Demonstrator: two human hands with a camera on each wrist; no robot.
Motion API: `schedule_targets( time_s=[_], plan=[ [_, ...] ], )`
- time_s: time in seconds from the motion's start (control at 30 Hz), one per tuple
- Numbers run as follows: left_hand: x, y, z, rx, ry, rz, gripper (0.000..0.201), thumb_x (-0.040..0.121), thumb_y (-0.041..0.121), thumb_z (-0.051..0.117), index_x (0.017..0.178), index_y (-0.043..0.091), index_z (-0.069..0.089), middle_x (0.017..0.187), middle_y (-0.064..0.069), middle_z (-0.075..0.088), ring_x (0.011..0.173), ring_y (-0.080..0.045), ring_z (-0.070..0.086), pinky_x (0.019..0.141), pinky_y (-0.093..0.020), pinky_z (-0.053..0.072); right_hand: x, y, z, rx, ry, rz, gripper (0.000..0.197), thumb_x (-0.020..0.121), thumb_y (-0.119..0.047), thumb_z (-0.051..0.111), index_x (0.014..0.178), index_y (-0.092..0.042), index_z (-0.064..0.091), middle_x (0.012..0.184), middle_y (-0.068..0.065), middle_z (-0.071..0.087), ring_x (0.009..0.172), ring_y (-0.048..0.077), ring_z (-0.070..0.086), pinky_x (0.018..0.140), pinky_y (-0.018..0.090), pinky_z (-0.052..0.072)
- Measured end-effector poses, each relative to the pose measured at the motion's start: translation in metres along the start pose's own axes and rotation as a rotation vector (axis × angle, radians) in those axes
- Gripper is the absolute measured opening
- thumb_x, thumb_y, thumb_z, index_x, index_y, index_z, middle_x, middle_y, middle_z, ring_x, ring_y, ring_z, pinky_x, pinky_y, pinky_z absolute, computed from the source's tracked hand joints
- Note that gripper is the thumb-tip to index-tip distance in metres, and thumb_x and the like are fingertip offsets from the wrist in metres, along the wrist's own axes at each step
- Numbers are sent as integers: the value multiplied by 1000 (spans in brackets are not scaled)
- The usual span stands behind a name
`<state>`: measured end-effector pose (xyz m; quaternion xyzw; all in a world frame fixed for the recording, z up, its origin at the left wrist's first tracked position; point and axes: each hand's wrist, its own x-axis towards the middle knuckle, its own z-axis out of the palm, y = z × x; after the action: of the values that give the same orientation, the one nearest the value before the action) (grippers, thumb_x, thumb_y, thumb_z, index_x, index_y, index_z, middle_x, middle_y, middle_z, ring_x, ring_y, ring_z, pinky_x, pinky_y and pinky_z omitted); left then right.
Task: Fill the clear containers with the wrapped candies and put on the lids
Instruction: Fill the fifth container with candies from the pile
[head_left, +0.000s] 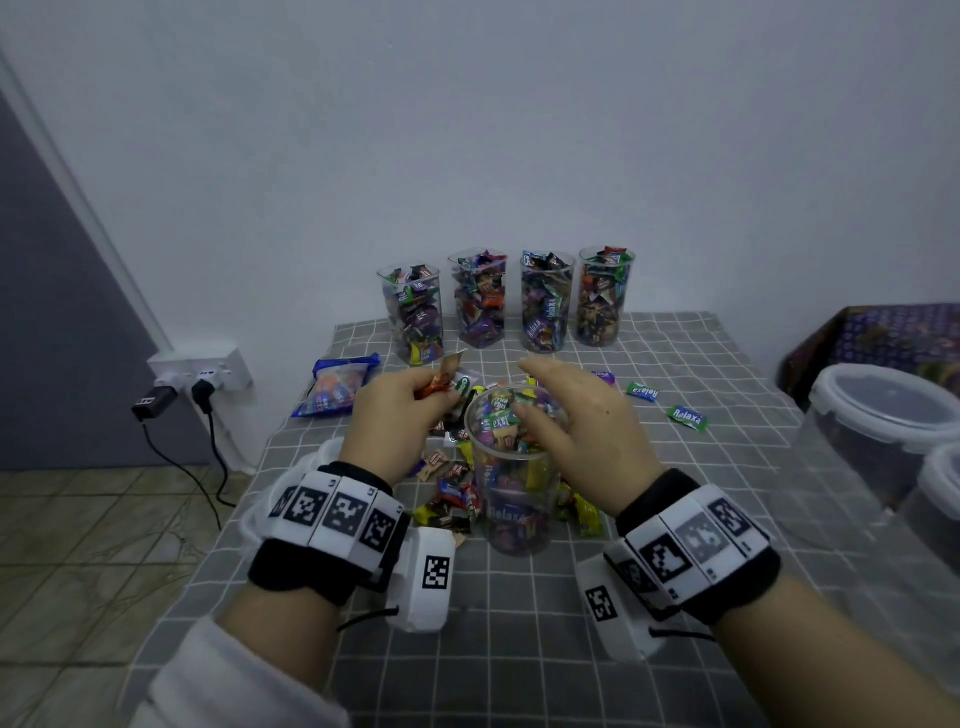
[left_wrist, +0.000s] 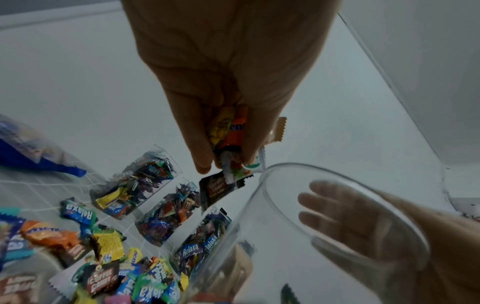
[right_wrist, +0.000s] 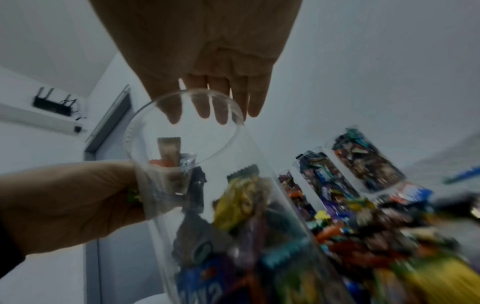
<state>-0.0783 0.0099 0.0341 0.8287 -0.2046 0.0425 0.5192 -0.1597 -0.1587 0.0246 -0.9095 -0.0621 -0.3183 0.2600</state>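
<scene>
Left hand (head_left: 395, 421) pinches several candies (head_left: 441, 382) at the cup's (head_left: 511, 467) 10 o'clock rim, poised to drop them in. Right hand (head_left: 576, 421), fingers relaxed and empty, hovers over the mouth. 4 full cups (head_left: 506, 301) stand at 12 o'clock, unlidded.

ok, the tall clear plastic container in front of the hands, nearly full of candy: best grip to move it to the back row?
Probably a wrap around the mid wall of the tall clear plastic container, coming from its right side. It stands upright, is a smooth cylinder, and has no lid, so a rim pinch looks risky. The right hand is open beside the rim; the left hand holds wrapped candies.
</scene>
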Motion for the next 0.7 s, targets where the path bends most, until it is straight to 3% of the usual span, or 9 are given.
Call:
schedule_targets(
  time_s=[0.1,0.2,0.27,0.33,0.4,0.43,0.53,0.63,0.7],
  plan=[
    [-1,4,-2,-15,24,19,20,86,11,64,81,30,68,73,5,64,82,-23,64,85,-49,53,-12,4,-1,259,-126,240,73,81,-54,58,142,-21,37,141,-3,45,125,4,39,105,27,32],
    [-1,11,-4,-36,49,38,21,86,10,64,75,28,66,69,1,64,75,-25,61,82,-49,53,-21,11,7,450,-189,386,108,57,-71,62,147,-27,21,139,-13,40,128,8,40,107,35,35],
    [1,15,-5,-46,63,61,20,86,11,64,77,28,66,67,5,63,72,-21,61,78,-44,54,-23,14,12,513,-212,422,115,50,-71,66,147,-30,18,139,-14,40,127,7,40,107,32,35],
    [1,21,-6,-60,74,86,22,86,12,64,76,31,66,65,9,63,67,-16,60,72,-36,51,-25,16,16,570,-237,426,103,53,-61,76,139,-37,26,134,-15,47,122,-1,45,102,21,37],
    [2,25,-6,-85,74,99,25,86,12,64,75,35,66,63,13,64,64,-10,58,72,-34,51,-27,15,16,625,-236,405,77,61,-38,84,121,-45,36,118,-22,52,104,-18,50,86,3,38],
    [2,28,-6,-102,72,102,27,86,12,65,76,37,66,63,14,65,65,-10,60,73,-35,53,-27,16,17,645,-227,394,69,65,-28,85,113,-45,39,113,-25,52,98,-22,50,80,-2,37],
    [0,37,-1,-169,48,126,26,86,10,65,80,36,68,73,10,69,75,-13,66,78,-35,56,-28,18,19,673,-193,381,64,66,-19,82,109,-45,42,111,-24,54,100,-21,51,81,0,40],
    [-6,45,6,-195,-6,161,21,87,10,64,86,30,69,75,8,69,72,-4,65,71,-23,54,-30,20,21,708,-171,381,66,67,-15,82,110,-45,43,112,-23,56,103,-17,53,83,4,42],
    [-9,47,12,-208,-39,155,20,87,10,64,92,28,69,78,9,70,74,-3,65,71,-22,54,-31,21,21,691,-168,384,67,67,-18,83,111,-48,42,113,-24,56,106,-15,52,86,6,42]
  ],
)
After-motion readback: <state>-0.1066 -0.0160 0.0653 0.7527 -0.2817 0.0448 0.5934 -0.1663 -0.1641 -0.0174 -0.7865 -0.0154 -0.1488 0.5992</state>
